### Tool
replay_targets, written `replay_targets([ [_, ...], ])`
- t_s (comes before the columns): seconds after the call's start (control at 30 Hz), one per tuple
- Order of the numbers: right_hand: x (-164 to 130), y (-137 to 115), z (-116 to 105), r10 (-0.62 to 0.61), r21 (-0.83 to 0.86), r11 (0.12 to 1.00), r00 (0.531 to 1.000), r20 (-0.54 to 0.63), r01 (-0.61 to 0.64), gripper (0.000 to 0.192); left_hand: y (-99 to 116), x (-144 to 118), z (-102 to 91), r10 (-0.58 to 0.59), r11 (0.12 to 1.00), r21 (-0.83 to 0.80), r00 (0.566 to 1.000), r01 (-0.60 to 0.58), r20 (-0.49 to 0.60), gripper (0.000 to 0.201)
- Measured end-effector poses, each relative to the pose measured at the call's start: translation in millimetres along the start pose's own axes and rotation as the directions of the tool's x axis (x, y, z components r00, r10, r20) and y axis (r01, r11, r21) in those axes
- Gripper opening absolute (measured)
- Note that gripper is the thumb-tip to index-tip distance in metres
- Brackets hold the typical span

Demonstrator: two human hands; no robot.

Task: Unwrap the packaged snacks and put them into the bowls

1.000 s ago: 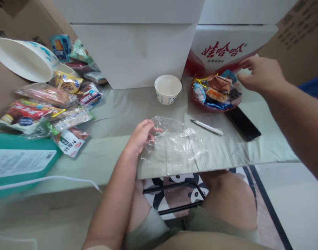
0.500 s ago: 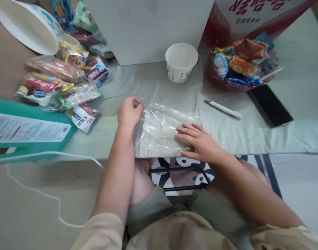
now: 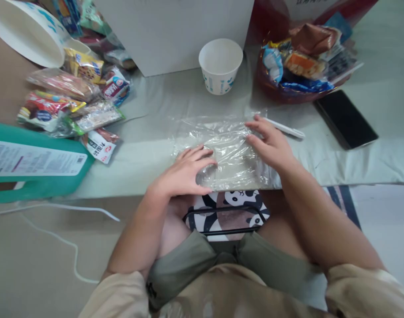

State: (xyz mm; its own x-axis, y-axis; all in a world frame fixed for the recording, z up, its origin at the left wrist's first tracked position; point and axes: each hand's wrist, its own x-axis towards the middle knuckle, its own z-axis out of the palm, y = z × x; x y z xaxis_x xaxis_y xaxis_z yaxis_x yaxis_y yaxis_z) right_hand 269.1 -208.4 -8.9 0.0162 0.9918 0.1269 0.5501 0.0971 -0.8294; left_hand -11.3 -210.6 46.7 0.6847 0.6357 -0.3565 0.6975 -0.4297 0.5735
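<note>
A clear plastic bag (image 3: 226, 145) lies flat on the pale green cloth (image 3: 155, 110) near the table's front edge. My left hand (image 3: 183, 173) rests palm down on the bag's near left part, fingers spread. My right hand (image 3: 271, 143) presses flat on its right side, fingertips beside a white pen (image 3: 284, 128). Neither hand grips anything.
A white paper cup (image 3: 220, 65) stands behind the bag, in front of a white box (image 3: 175, 31). A red bowl of wrapped snacks (image 3: 304, 57) and a black phone (image 3: 345, 119) lie right. Snack packets (image 3: 69, 106), a large paper bowl (image 3: 26, 31) and a green package (image 3: 32, 163) lie left.
My right hand came down from the snack bowl onto the bag. My left hand let go of the bag's edge and lies flat on it. The bag has been spread flatter.
</note>
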Motion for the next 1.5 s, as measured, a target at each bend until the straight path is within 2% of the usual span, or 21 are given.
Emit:
replay_targets([
  [0.07,4.3,4.2,-8.0,0.021,-0.038,0.999,0.995,-0.098,-0.025,0.041,-0.7,-1.6,-0.7,-0.001,1.000,0.018,0.999,0.000,0.037,0.078],
  [0.13,-1.4,-2.1,-17.5,-0.070,-0.086,0.994,0.994,-0.085,0.062,0.044,0.0,-3.1,-0.3,-0.004,1.000,0.029,0.999,0.002,0.054,0.083],
  [0.17,-7.5,-7.9,-21.6,-0.153,-0.101,0.983,0.988,-0.002,0.152,0.047,0.3,-3.4,0.3,-0.004,0.999,0.035,0.999,0.002,0.051,0.082],
  [0.2,-14.8,-14.0,-24.6,-0.244,-0.098,0.961,0.962,0.126,0.257,0.051,0.2,-3.2,0.9,-0.003,0.999,0.041,0.999,0.001,0.039,0.077],
  [0.23,-22.5,-19.4,-26.2,-0.319,-0.080,0.933,0.908,0.271,0.351,0.056,-0.5,-2.7,1.4,0.000,0.999,0.045,1.000,-0.001,0.018,0.069],
  [0.3,-35.3,-25.3,-25.5,-0.364,-0.087,0.891,0.815,0.452,0.446,0.055,-4.1,-1.6,0.9,0.015,1.000,0.021,0.999,-0.014,-0.048,0.046],
  [0.33,-39.3,-25.4,-23.8,-0.347,-0.124,0.883,0.808,0.477,0.453,0.046,-6.7,-1.4,-0.3,0.021,1.000,-0.010,0.995,-0.022,-0.094,0.034],
  [0.4,-41.6,-22.3,-20.5,-0.307,-0.197,0.886,0.850,0.429,0.420,0.020,-12.4,-2.9,-4.6,0.012,0.995,-0.097,0.977,-0.033,-0.213,0.019],
  [0.47,-38.3,-19.0,-19.3,-0.289,-0.167,0.919,0.898,0.333,0.358,0.008,-17.5,-6.7,-10.7,0.003,0.986,-0.156,0.954,-0.052,-0.299,0.014],
  [0.5,-35.9,-18.3,-19.6,-0.273,-0.117,0.942,0.923,0.272,0.314,0.010,-19.5,-9.1,-13.9,0.008,0.986,-0.158,0.954,-0.058,-0.301,0.013],
  [0.57,-30.9,-18.2,-20.8,-0.197,0.019,0.980,0.971,0.136,0.196,0.011,-23.0,-13.6,-19.0,0.024,0.991,-0.124,0.972,-0.054,-0.233,0.026],
  [0.67,-24.8,-15.6,-19.3,-0.045,0.234,0.971,0.998,-0.034,0.052,0.018,-28.7,-17.2,-21.5,0.008,0.997,-0.080,0.989,-0.021,-0.151,0.046],
  [0.8,-17.5,-1.9,-12.6,0.090,0.417,0.909,0.985,-0.149,-0.020,0.028,-35.8,-16.0,-18.8,-0.014,0.985,-0.171,0.971,-0.027,-0.238,0.017],
  [0.9,-16.4,7.5,-14.0,0.076,0.478,0.878,0.990,-0.115,-0.012,0.042,-37.3,-12.5,-17.1,-0.073,0.931,-0.354,0.908,-0.086,-0.413,0.010],
  [1.0,-21.4,9.1,-20.2,-0.065,0.442,0.896,0.997,0.040,0.040,0.062,-36.8,-6.6,-16.8,-0.210,0.785,-0.577,0.780,-0.224,-0.590,0.010],
  [1.03,-23.5,8.2,-21.7,-0.092,0.401,0.915,0.992,0.089,0.049,0.062,-36.6,-4.1,-17.1,-0.276,0.722,-0.641,0.743,-0.258,-0.610,0.012],
  [1.1,-26.7,5.8,-21.9,-0.089,0.301,0.953,0.987,0.133,0.045,0.047,-36.2,1.4,-18.4,-0.411,0.606,-0.746,0.693,-0.277,-0.592,0.016],
  [1.17,-27.3,4.4,-18.5,-0.049,0.250,0.968,0.996,0.079,0.028,0.031,-36.2,7.3,-20.7,-0.510,0.530,-0.810,0.668,-0.252,-0.541,0.019],
  [1.27,-23.9,5.2,-10.0,0.016,0.298,0.954,0.994,-0.110,0.017,0.028,-37.4,16.1,-23.5,-0.601,0.489,-0.846,0.621,-0.213,-0.504,0.021],
  [1.37,-18.6,6.7,-2.7,0.097,0.353,0.936,0.967,-0.238,-0.007,0.024,-40.1,23.5,-23.4,-0.661,0.496,-0.853,0.567,-0.161,-0.492,0.018],
  [1.5,-12.0,6.6,2.5,0.215,0.294,0.947,0.938,-0.273,-0.131,0.021,-47.1,30.8,-18.7,-0.711,0.563,-0.826,0.497,-0.021,-0.497,0.012],
])
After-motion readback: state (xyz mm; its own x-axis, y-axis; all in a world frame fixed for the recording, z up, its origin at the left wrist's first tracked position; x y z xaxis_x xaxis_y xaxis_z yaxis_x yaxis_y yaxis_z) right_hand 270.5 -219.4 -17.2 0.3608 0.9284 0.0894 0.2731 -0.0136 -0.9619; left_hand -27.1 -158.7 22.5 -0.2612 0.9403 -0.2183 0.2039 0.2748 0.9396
